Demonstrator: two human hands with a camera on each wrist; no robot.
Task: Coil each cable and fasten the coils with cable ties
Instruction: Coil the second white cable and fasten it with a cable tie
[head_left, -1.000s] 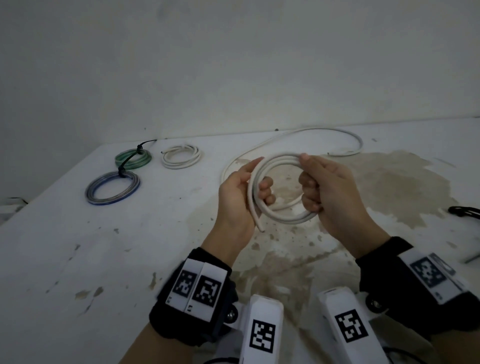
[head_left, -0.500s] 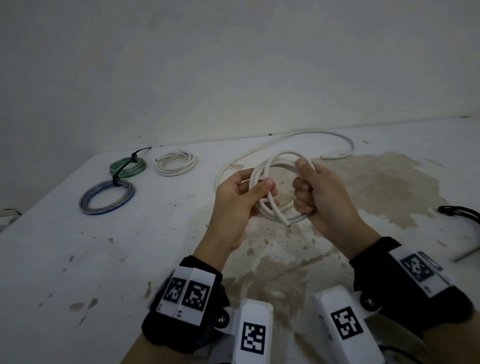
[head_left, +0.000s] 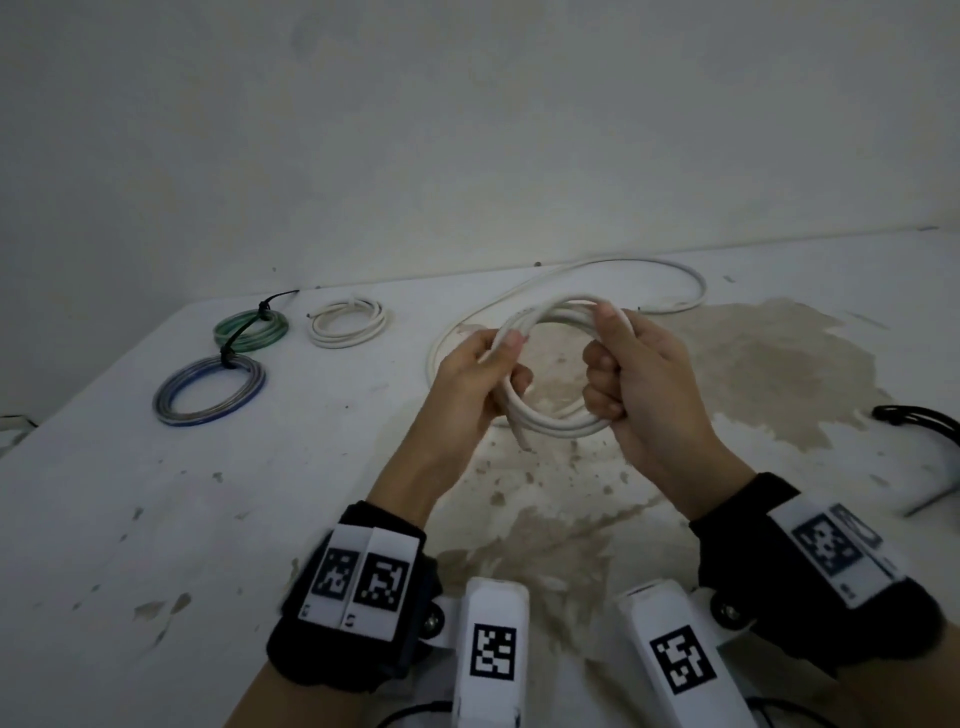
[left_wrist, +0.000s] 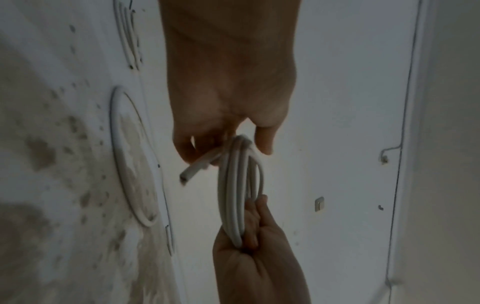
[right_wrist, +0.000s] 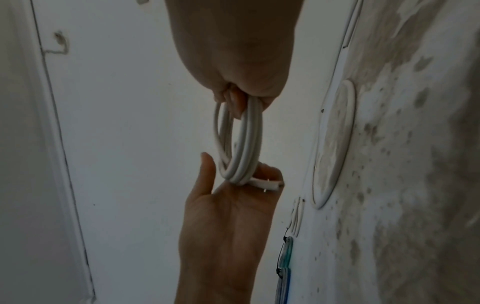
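A white cable coil (head_left: 550, 426) of several loops hangs in the air between my two hands, above the stained table (head_left: 156, 519). My left hand (head_left: 501, 364) holds its left side, thumb over the loops and fingers curled under. My right hand (head_left: 605, 374) grips the right side in a fist. The cut cable end (head_left: 522, 441) sticks out below my left hand. The loose tail (head_left: 696, 291) of the same cable curves over the table behind. In the left wrist view the coil (left_wrist: 233, 185) runs from my left hand (left_wrist: 233, 144) to the right hand (left_wrist: 253, 236).
At the back left lie a green coil (head_left: 252, 328) and a blue coil (head_left: 208, 392), each with a black tie, and a small white coil (head_left: 346, 327). A black object (head_left: 919, 421) sits at the right edge. The wall stands close behind the table.
My left hand has shifted its hold on the coil, thumb now over the loops. The coil has been turned and spread wider, and the tail on the table has drawn in a little.
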